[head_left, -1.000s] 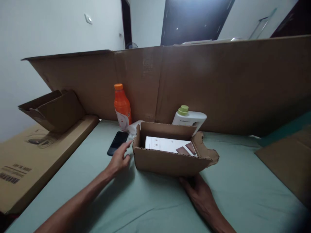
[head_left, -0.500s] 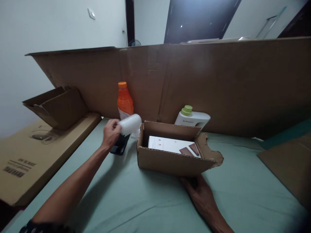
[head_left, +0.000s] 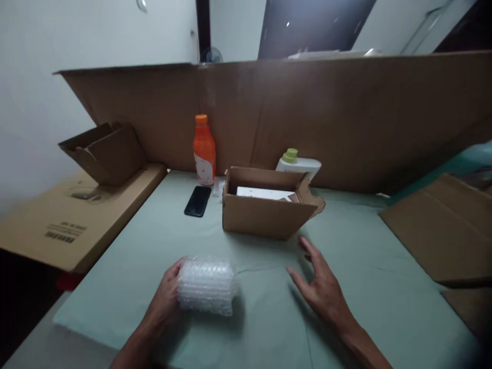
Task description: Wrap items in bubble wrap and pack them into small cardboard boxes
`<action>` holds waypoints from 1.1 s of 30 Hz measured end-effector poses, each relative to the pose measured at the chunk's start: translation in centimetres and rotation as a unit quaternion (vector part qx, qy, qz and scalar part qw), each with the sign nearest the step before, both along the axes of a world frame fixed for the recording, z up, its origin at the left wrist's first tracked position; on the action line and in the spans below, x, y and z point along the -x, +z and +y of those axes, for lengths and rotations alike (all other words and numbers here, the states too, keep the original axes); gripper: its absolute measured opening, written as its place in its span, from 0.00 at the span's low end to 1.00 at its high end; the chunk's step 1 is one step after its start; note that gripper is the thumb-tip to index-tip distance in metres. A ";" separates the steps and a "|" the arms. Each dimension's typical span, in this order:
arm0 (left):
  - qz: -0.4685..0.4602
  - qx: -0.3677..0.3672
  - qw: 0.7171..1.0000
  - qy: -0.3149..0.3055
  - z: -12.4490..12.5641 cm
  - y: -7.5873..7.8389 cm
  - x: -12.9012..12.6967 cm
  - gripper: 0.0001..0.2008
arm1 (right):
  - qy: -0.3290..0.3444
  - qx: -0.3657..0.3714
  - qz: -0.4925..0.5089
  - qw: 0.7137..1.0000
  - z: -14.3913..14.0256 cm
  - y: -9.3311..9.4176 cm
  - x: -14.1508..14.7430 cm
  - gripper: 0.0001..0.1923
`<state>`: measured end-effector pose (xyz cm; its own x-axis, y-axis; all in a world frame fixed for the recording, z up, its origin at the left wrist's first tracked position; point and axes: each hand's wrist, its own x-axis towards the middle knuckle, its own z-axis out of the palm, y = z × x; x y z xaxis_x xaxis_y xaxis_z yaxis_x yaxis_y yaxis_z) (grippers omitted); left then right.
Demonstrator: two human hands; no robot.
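My left hand (head_left: 166, 296) grips a roll of bubble wrap (head_left: 207, 286) at its left end, low over the green cloth near me. My right hand (head_left: 321, 287) hovers open to the right of the roll, fingers spread, a little in front of the small open cardboard box (head_left: 265, 218). Inside that box lies a white flat carton (head_left: 265, 193). A black phone (head_left: 198, 200) lies flat left of the box.
An orange bottle (head_left: 204, 150) and a white jug with a green cap (head_left: 298, 163) stand against the tall cardboard wall (head_left: 346, 118). A long printed carton (head_left: 77, 215) with a folded box (head_left: 105, 152) on it lies left. Flat cardboard (head_left: 442, 230) lies right.
My left hand picked up the bubble wrap roll from beside the phone and brought it down close to me. My right hand let go of the box's front and drew back, open.
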<state>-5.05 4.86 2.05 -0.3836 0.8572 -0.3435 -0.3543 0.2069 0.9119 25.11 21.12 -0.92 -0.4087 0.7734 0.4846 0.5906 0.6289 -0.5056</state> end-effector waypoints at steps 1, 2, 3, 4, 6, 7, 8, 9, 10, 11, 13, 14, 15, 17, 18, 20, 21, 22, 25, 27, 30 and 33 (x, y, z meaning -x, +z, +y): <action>0.001 -0.003 1.000 -0.016 0.4 0.1 -0.6 0.19 | 0.046 -0.022 -0.023 0.998 -1.9 0.7 0.1 0.38; 0.005 -0.004 0.999 -0.034 0.8 0.2 -1.2 0.18 | 0.094 -0.037 -0.043 0.994 -3.7 1.3 0.4 0.40; 0.011 -0.004 0.998 -0.054 1.3 0.1 -1.8 0.17 | 0.138 -0.047 -0.058 0.988 -5.3 2.0 0.9 0.41; 0.017 -0.002 0.997 -0.073 1.6 0.1 -2.4 0.17 | 0.176 -0.053 -0.069 0.980 -6.6 2.6 1.4 0.41; 0.026 0.000 0.994 -0.104 2.1 -0.1 -3.3 0.15 | 0.244 -0.043 -0.078 0.966 -7.9 3.5 2.3 0.40; 0.028 0.000 0.993 -0.116 2.2 -0.2 -3.6 0.15 | 0.272 -0.024 -0.074 0.959 -8.1 3.8 2.6 0.38; 0.029 -0.002 0.991 -0.128 2.2 -0.2 -3.7 0.14 | 0.294 0.007 -0.064 0.954 -8.1 4.0 2.8 0.35; 0.031 -0.004 0.990 -0.141 2.1 -0.1 -3.7 0.14 | 0.305 0.050 -0.051 0.950 -7.9 4.2 2.9 0.31; 0.034 -0.007 0.988 -0.154 2.0 0.0 -3.6 0.14 | 0.306 0.102 -0.032 0.946 -7.7 4.4 3.0 0.27; 0.037 -0.009 0.985 -0.167 1.9 0.1 -3.3 0.14 | 0.299 0.161 -0.008 0.941 -7.5 4.6 3.0 0.23; 0.046 -0.012 0.981 -0.189 1.6 0.4 -2.7 0.13 | 0.277 0.278 0.038 0.919 -7.3 5.0 3.2 0.18; 0.050 -0.012 0.979 -0.199 1.5 0.5 -2.4 0.13 | 0.268 0.328 0.058 0.904 -7.3 5.2 3.4 0.18; 0.054 -0.011 0.977 -0.207 1.5 0.6 -2.1 0.12 | 0.262 0.368 0.071 0.889 -7.4 5.5 3.5 0.18; 0.061 -0.003 0.973 -0.221 1.5 0.5 -1.7 0.12 | 0.258 0.418 0.080 0.867 -7.6 5.9 3.8 0.19; 0.064 0.002 0.972 -0.227 1.5 0.3 -1.6 0.12 | 0.259 0.430 0.080 0.861 -7.8 6.0 3.9 0.20; 0.072 0.011 0.970 -0.234 1.4 -0.1 -1.7 0.13 | 0.264 0.440 0.079 0.855 -8.0 5.9 4.0 0.23; 0.077 0.013 0.969 -0.235 1.4 -0.3 -1.8 0.13 | 0.263 0.442 0.081 0.854 -8.1 5.7 4.0 0.23; 0.083 0.012 0.968 -0.235 1.3 -0.6 -2.0 0.13 | 0.259 0.444 0.086 0.853 -8.1 5.5 4.1 0.23; 0.099 0.000 0.969 -0.228 1.1 -1.2 -2.2 0.16 | 0.203 0.461 0.132 0.854 -7.9 4.6 4.2 0.19; 0.113 -0.013 0.973 -0.199 1.1 -1.4 -1.7 0.21 | 0.127 0.469 0.181 0.855 -7.5 4.1 4.4 0.24; 0.159 -0.023 0.985 -0.070 1.1 -1.1 -0.2 0.31 | 0.036 0.454 0.250 0.855 -6.6 3.7 4.5 0.28; 0.238 -0.041 0.970 0.007 1.3 0.3 0.8 0.30 | 0.018 0.434 0.281 0.856 -5.8 3.8 4.5 0.28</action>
<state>-5.83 6.18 2.39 -0.4940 0.8677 -0.0553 0.1084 0.1245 0.9863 20.63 15.31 2.88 -0.3305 0.9338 -0.1372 0.0882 -0.1142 -0.9895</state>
